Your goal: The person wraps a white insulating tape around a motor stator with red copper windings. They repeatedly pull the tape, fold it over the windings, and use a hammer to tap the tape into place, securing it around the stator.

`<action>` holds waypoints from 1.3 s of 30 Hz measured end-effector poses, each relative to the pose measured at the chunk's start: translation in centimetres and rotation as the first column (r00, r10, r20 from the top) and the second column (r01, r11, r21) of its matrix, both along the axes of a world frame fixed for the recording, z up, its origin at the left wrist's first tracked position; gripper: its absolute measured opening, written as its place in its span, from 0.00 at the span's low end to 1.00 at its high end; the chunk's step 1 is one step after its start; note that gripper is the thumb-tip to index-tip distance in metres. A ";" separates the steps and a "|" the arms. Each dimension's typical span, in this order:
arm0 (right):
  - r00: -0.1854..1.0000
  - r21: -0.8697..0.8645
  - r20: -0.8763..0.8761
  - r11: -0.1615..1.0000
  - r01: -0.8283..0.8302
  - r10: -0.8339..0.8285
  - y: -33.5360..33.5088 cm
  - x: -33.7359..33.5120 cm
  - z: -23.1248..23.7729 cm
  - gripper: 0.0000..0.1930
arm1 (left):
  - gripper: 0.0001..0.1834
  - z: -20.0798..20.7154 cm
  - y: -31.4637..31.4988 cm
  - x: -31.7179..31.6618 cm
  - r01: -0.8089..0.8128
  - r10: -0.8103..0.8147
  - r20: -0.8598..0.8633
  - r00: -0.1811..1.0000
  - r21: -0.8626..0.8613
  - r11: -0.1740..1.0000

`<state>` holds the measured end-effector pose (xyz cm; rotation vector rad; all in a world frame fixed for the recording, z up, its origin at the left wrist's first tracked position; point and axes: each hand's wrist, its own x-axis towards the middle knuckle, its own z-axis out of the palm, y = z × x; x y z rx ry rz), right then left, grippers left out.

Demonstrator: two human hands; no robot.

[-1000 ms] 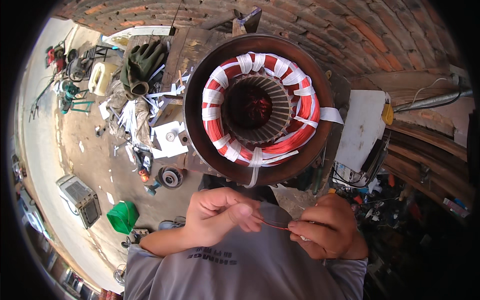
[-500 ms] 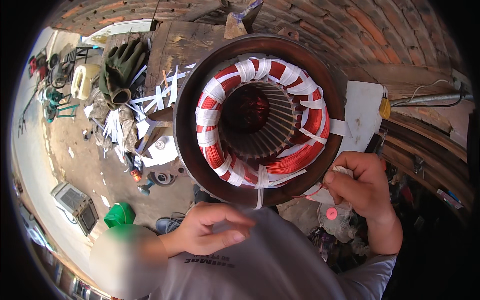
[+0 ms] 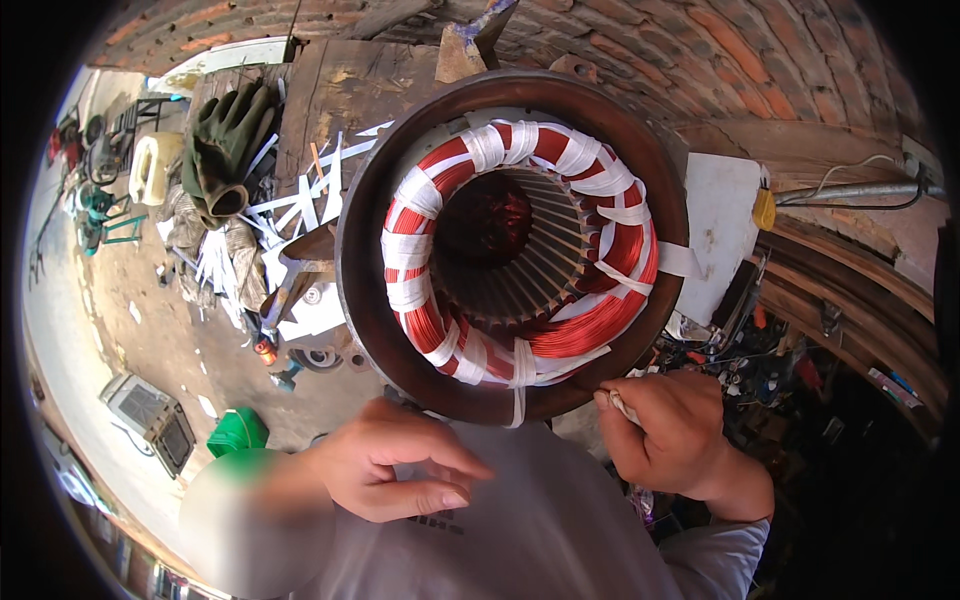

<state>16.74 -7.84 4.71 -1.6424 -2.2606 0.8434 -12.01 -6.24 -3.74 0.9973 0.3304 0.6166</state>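
Observation:
An electric motor stator (image 3: pixel 357 320) with a round brown metal housing stands in front of me. Its ring of red copper winding (image 3: pixel 588 328) is bound with white tape (image 3: pixel 407 252) in several places. One loose tape end (image 3: pixel 519 402) hangs over the near rim. My right hand (image 3: pixel 668 435) is closed at the near right rim, pinching a whitish twisted strip (image 3: pixel 622 407); most of the strip is hidden by the fingers. My left hand (image 3: pixel 400 465) hovers just off the near left rim, fingers apart, holding nothing.
A wooden bench (image 3: pixel 340 90) behind the stator carries dark green gloves (image 3: pixel 228 150) and white paper strips (image 3: pixel 325 190). A brick wall (image 3: pixel 720 60) rises at the back. A white board (image 3: pixel 715 235) lies to the right. On the floor are a green container (image 3: pixel 238 432) and a grey appliance (image 3: pixel 150 410).
My right hand has moved left and downward, closer to the near rim, with the whitish strip. My left hand has shifted slightly left. The red wire end by the right hand no longer shows.

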 end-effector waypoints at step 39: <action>0.977 -0.135 -0.073 0.973 0.190 -0.201 -0.8 -2.3 -1.8 0.06 | 0.07 1.1 11.7 11.1 0.727 0.039 -0.915 0.402 0.345 0.594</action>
